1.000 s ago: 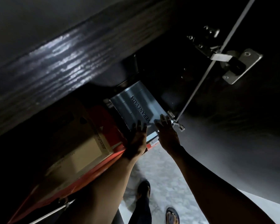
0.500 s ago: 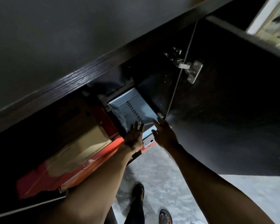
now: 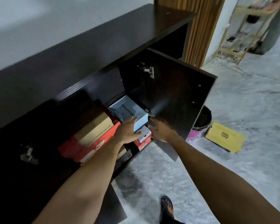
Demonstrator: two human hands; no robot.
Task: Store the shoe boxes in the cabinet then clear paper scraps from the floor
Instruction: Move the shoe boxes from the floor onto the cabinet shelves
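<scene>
Left hand (image 3: 128, 132) and right hand (image 3: 160, 130) at the pale blue shoe box (image 3: 128, 110) inside the open dark cabinet (image 3: 87, 50)

Dark wood-grain cabinet (image 3: 90, 50), faintly glossy; metal hinge (image 3: 149, 71); cardboard shoe boxes (image 3: 128, 110); mottled grey floor (image 3: 152, 183), stone-like.

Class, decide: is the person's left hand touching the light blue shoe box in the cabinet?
Touching. The head view shows the left hand with straight fingers lying on the near top corner of the light blue shoe box, no gap.
</scene>
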